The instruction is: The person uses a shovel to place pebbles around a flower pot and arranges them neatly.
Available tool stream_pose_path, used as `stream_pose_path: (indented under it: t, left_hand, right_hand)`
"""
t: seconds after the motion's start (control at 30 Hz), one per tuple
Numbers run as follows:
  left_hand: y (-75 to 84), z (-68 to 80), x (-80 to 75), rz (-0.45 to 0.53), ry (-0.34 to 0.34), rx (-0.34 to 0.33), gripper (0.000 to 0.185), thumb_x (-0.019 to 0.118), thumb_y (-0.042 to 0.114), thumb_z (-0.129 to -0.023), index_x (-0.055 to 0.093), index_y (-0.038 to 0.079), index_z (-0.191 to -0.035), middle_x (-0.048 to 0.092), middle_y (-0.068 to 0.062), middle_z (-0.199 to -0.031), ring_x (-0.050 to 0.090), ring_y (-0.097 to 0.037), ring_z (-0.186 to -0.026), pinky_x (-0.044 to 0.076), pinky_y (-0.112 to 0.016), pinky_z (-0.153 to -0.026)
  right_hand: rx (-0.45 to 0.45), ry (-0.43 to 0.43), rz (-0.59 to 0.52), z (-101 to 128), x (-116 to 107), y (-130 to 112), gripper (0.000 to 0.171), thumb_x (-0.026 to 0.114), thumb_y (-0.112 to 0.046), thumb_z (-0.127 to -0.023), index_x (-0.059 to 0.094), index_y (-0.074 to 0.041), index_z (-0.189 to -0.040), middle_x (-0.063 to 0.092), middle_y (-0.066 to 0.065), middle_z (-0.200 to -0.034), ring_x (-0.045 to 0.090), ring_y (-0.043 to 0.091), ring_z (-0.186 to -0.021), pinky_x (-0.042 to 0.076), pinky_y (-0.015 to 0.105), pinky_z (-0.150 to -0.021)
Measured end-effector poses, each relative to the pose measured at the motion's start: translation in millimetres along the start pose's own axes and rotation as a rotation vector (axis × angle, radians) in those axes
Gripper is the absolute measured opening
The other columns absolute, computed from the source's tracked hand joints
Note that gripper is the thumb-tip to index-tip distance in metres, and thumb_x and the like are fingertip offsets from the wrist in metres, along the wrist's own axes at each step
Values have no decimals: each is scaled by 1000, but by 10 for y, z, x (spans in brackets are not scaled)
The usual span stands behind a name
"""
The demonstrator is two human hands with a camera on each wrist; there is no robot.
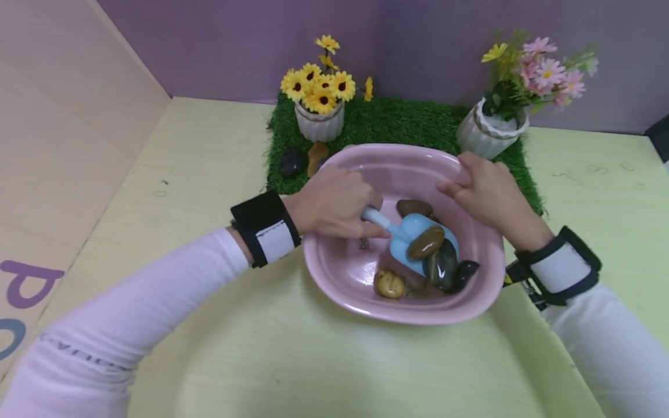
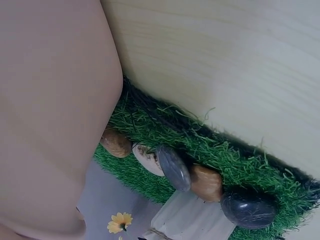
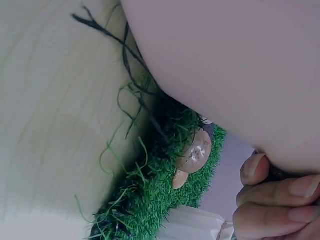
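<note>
At the left, on the bench (image 1: 183, 157), a dark stone (image 1: 292, 162) and a tan stone (image 1: 316, 155) lie on the artificial turf (image 1: 397, 119), near a pot of yellow flowers (image 1: 320, 123). Next comes the person's left grip (image 1: 340, 203), curled round the pale handle of a blue scoop (image 1: 413, 224), whose blade slants down into the pink basin (image 1: 340, 278).

The scoop looks like light, fairly stiff plastic, so the stones should make it front-heavy; a hold close to the blade would steady it best. In the basin sit a yellowish stone (image 1: 389, 284) and, farther back, a brown stone (image 1: 414, 208). An oval brown stone (image 1: 425, 242) lies over the blade, and a large dark stone (image 1: 442, 267) overlaps its front edge, beside a black stone (image 1: 464, 275). Their gloss suggests hard, slippery surfaces, better cradled than pinched.

At the right, the right grip (image 1: 483, 188) pinches the basin's far rim, thumb inside, a sound place to brace it. A pot of pink flowers (image 1: 491, 129) stands beyond.
</note>
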State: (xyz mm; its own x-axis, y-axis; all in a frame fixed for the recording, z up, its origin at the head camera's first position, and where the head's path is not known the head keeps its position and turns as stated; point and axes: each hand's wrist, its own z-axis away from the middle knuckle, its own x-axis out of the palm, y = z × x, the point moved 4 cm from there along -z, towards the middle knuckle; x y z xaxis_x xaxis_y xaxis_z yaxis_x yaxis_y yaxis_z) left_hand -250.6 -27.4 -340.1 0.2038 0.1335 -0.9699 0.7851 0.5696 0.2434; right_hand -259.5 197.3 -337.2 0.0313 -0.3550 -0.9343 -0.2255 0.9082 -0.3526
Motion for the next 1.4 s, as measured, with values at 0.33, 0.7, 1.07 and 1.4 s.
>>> stream_pose_path:
  t: [0.33, 0.7, 1.07, 1.4]
  left_hand:
    - [7, -22, -5, 22, 3, 16, 45, 61, 61, -88, 61, 22, -66, 41, 10, -54, 42, -9, -52, 32, -24, -56]
    - [9, -29, -20, 96, 12, -10, 51, 62, 64, -86, 47, 24, -59, 37, 10, -53, 38, -9, -51, 31, -24, -56]
    - [-15, 1, -80, 144, 43, -67, 48, 62, 64, -86, 54, 23, -62, 41, 9, -54, 42, -10, -52, 37, -25, -57]
    - [-39, 24, -156, 201, 65, -141, 39, 62, 64, -87, 68, 26, -78, 47, 8, -55, 48, -9, -54, 39, -26, -54]
  right_hand:
    - [7, -5, -12, 18, -3, 10, 33, 67, -31, -93, 49, -3, -91, 46, 10, -67, 49, 27, -59, 38, 34, -52]
    - [1, 12, -13, 21, 0, 19, 34, 67, -32, -93, 47, -4, -88, 46, 10, -66, 48, 28, -59, 35, 34, -52]
    - [-29, 27, -12, 18, -13, 15, 32, 67, -29, -93, 47, -5, -87, 44, 8, -64, 44, 24, -57, 33, 33, -52]
    - [-64, 37, -6, 6, -15, 37, 22, 62, -20, -96, 50, -3, -89, 49, 10, -65, 50, 29, -60, 39, 39, -55]
